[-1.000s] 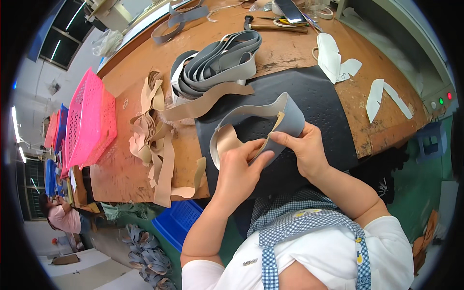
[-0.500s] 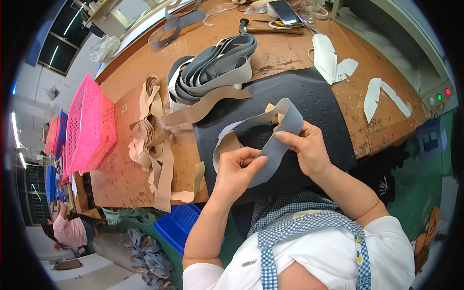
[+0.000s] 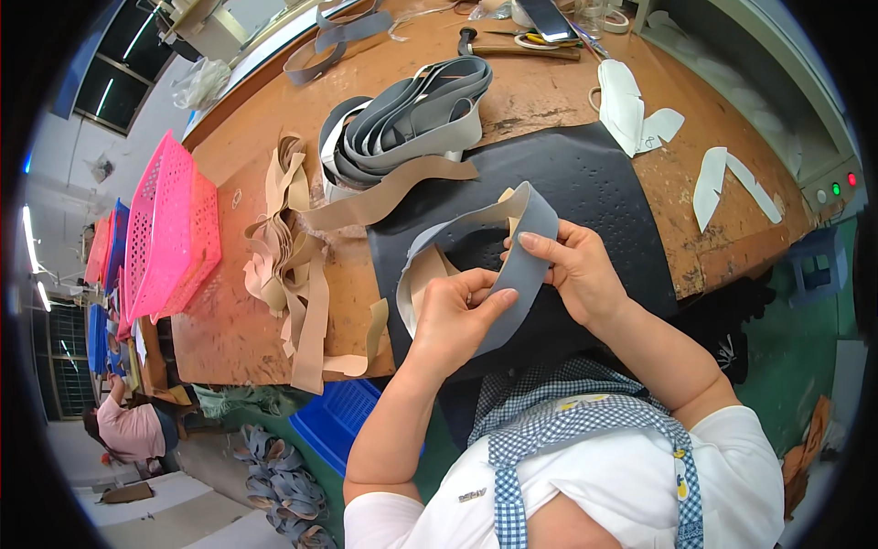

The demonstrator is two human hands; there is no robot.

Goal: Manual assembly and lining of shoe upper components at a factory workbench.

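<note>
Between my hands a curved grey-blue strip (image 3: 535, 240) with a beige inner side forms a loop above a black mat (image 3: 622, 215). My left hand (image 3: 455, 316) pinches its lower near edge, thumb on the outer face. At its right side my right hand (image 3: 576, 274) is closed on the edge, thumb on the grey face and fingers partly behind. A small beige piece (image 3: 514, 220) shows inside the loop. Beyond lies a bundle of long grey strips (image 3: 412, 119), with one brown strip (image 3: 393, 194) reaching onto the mat. Many beige strips (image 3: 288, 247) are heaped to the left.
A pink basket (image 3: 169, 238) stands at the table's left edge. A hammer (image 3: 521, 50), scissors and a phone (image 3: 547, 20) lie at the back. White pattern pieces (image 3: 622, 105) are at the right. Below the table are a blue crate (image 3: 334, 421) and bundled strips (image 3: 279, 480).
The strip's right side has turned and shifted slightly left, its grey face now more upright. My right fingers have moved around its edge. The view has shifted a little.
</note>
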